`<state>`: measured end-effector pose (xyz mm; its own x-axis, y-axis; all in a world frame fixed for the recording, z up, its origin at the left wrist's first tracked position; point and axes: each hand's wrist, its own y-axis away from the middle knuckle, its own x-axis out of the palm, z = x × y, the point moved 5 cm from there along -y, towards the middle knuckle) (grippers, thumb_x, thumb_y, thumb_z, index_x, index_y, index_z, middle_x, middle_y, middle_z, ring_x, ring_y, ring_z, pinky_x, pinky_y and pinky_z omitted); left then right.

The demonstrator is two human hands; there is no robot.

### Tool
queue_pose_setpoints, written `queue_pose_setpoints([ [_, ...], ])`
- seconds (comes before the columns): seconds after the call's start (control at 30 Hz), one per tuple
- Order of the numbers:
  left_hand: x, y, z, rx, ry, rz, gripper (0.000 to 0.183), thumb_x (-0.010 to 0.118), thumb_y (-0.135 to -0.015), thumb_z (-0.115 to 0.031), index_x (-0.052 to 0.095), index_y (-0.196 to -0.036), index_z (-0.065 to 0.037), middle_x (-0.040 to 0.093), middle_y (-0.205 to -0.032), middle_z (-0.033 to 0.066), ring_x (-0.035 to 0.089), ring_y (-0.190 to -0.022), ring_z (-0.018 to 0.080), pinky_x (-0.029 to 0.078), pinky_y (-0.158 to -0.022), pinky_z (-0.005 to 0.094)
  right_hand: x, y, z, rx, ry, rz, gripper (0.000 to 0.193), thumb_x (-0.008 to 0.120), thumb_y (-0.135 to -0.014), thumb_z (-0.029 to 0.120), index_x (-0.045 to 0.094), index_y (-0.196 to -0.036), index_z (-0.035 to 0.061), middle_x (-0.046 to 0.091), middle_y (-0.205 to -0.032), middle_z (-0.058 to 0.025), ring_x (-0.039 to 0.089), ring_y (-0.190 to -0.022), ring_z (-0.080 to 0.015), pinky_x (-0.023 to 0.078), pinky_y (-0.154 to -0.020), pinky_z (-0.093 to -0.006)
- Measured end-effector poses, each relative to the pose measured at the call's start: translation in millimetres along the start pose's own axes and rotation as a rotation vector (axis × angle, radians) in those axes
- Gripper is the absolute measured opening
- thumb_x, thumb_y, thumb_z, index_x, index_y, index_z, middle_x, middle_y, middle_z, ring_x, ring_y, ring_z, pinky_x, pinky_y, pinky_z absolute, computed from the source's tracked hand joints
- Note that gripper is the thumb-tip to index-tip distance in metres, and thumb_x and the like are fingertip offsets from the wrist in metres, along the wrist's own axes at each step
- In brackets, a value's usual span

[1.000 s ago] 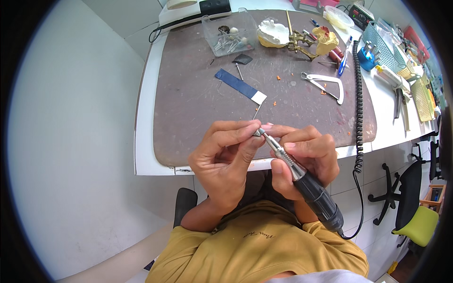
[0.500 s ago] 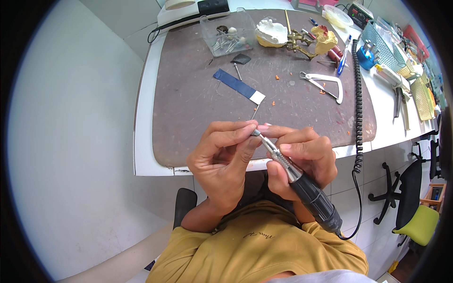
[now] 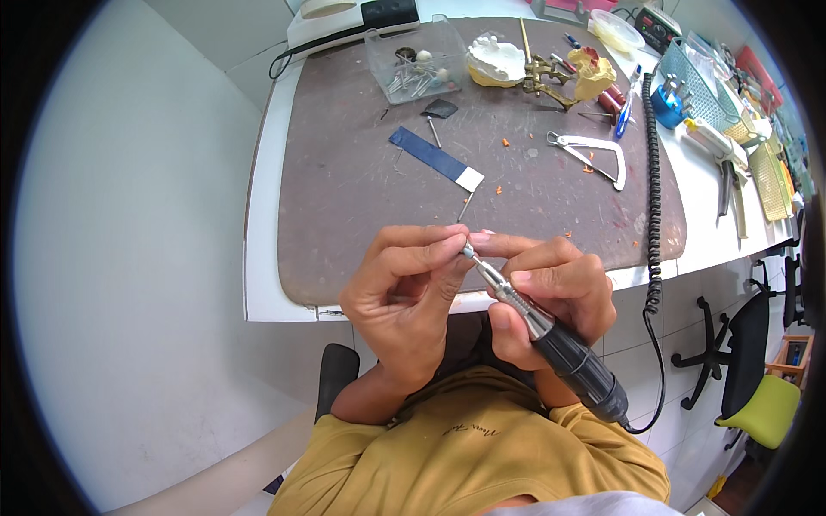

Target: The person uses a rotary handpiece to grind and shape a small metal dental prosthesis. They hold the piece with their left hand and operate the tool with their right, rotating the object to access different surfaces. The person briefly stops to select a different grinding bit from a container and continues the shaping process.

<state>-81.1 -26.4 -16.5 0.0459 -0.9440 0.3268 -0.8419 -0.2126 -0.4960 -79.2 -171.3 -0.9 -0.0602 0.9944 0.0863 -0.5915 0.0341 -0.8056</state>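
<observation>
My right hand (image 3: 568,279) is wrapped round a black and silver rotary handpiece (image 3: 575,361), which tilts with its tip up to the left. A coiled black cord joins its lower end. My left hand (image 3: 400,288) pinches a small greyish piece (image 3: 468,250) between thumb and fingertips, right at the handpiece's tip. The fingers hide most of that piece, so its kind does not show. Both hands meet above the near edge of the brown mat (image 3: 344,206). Just beyond the fingertips lies a thin metal bur (image 3: 466,206).
A blue strip with a white end (image 3: 430,155) lies on the mat, near a white caliper (image 3: 602,150). At the back are a clear box of burs (image 3: 413,69) and a brass articulator with plaster casts (image 3: 542,77). The coiled cord (image 3: 654,189) runs along the right, beside baskets (image 3: 701,86).
The handpiece has shifted slightly down and to the right. A little more of the small piece shows at its tip. My left hand has barely moved.
</observation>
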Motion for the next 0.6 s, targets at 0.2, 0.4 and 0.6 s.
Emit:
queue_pose_setpoints([
  [0.2, 1.0, -0.2, -1.5, 0.025, -0.001, 0.0, 0.017, 0.068, -0.086, 0.011, 0.07, -0.101, 0.003, 0.064, -0.109, 0.0164, 0.068, -0.096, 0.0201, 0.059, -0.081, 0.0269, -0.3, -0.2, -0.6, -0.023, -0.007, -0.009, 0.03, 0.079, -0.076, 0.0, 0.056, -0.094, -0.0056, 0.065, -0.08, -0.0191, 0.073, -0.088, -0.0411, 0.062, -0.077, -0.0445],
  [0.4, 1.8, -0.4, -1.0, 0.036, -0.015, 0.006, 0.017, 0.068, -0.086, 0.011, 0.07, -0.1, 0.002, 0.064, -0.109, 0.0163, 0.068, -0.096, 0.0204, 0.059, -0.081, 0.027, -0.3, 0.2, -2.3, -0.02, -0.028, -0.038, 0.029, 0.078, -0.076, 0.0, 0.056, -0.092, -0.0063, 0.065, -0.079, -0.0191, 0.073, -0.087, -0.0408, 0.062, -0.077, -0.0455],
  [0.6, 3.1, -0.5, -4.1, 0.05, -0.021, -0.002, 0.016, 0.069, -0.086, 0.011, 0.07, -0.1, 0.002, 0.065, -0.109, 0.0161, 0.068, -0.097, 0.0199, 0.058, -0.08, 0.0268, 0.2, -0.9, 0.1, -0.015, -0.018, -0.033, 0.029, 0.078, -0.075, -0.001, 0.056, -0.092, -0.0063, 0.065, -0.079, -0.0186, 0.073, -0.088, -0.0406, 0.062, -0.076, -0.0445],
])
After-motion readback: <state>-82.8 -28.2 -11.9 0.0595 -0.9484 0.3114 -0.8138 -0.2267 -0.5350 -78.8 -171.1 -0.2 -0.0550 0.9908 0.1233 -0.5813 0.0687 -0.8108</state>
